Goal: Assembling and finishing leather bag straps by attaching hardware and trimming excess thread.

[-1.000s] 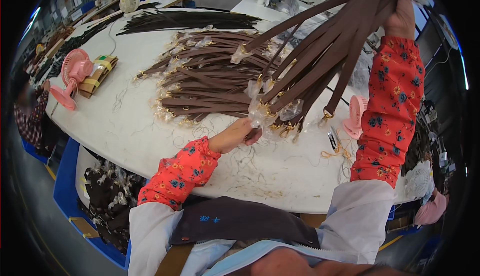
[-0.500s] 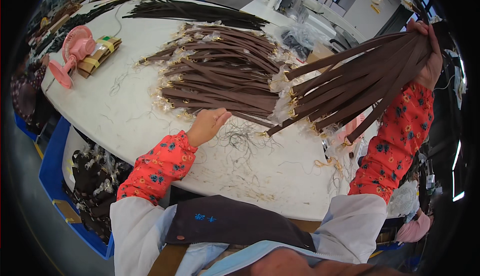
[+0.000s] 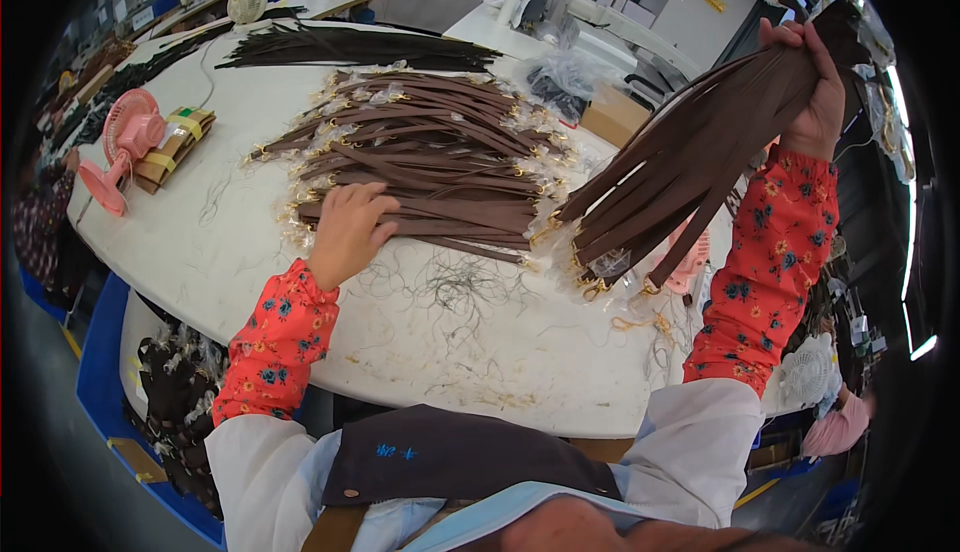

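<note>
High on the right, my right hand (image 3: 815,102) is closed around a bundle of flat brown straps (image 3: 690,167). The straps fan down to the left, with gold clasps (image 3: 597,287) in clear plastic wrapping at their lower ends. More brown straps (image 3: 430,167) lie in a wide pile on the white table (image 3: 390,362), gold hooks and plastic at both ends. Over the pile's near left corner is my left hand (image 3: 352,232), fingers spread and slightly bent, holding nothing. Whether its fingertips touch the straps I cannot tell.
Tangled dark threads (image 3: 455,287) litter the tabletop. A pink fan (image 3: 130,142) and a taped cardboard bundle (image 3: 172,152) stand at left. Dark straps (image 3: 360,49) lie at the back. Below the left edge is a blue bin (image 3: 105,382). Another person's pink sleeve (image 3: 835,422) shows at right.
My left hand has moved left to the pile's near left corner, and its fingers have spread. The bundle in my right hand hangs lower and closer together, slightly further left.
</note>
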`<action>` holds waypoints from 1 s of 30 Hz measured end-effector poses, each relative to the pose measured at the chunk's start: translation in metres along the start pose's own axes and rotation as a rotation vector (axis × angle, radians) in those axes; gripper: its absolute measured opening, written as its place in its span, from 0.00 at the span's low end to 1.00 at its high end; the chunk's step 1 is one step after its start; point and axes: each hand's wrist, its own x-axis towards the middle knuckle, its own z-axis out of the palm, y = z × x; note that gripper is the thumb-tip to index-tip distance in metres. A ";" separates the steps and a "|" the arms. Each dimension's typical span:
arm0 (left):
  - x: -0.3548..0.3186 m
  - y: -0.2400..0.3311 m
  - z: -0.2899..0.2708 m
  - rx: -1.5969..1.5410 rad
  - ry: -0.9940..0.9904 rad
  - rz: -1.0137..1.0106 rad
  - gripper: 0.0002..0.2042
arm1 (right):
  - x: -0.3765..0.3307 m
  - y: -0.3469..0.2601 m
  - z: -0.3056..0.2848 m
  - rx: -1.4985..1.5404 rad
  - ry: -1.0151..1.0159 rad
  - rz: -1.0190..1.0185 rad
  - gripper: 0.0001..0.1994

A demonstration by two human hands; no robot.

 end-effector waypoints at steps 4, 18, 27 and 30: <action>0.051 0.067 -0.014 -0.810 0.066 -0.013 0.16 | 0.000 0.014 -0.001 -0.071 0.012 -0.013 0.04; 0.125 0.138 0.002 -0.321 0.361 0.346 0.23 | -0.024 0.099 0.050 -0.156 0.199 -0.153 0.06; 0.092 0.099 -0.007 -0.548 0.231 0.303 0.02 | -0.017 0.093 0.003 -0.028 -0.084 -0.084 0.10; 0.093 0.099 -0.035 -0.887 0.216 -0.049 0.10 | -0.017 0.100 0.003 -0.054 0.107 -0.065 0.09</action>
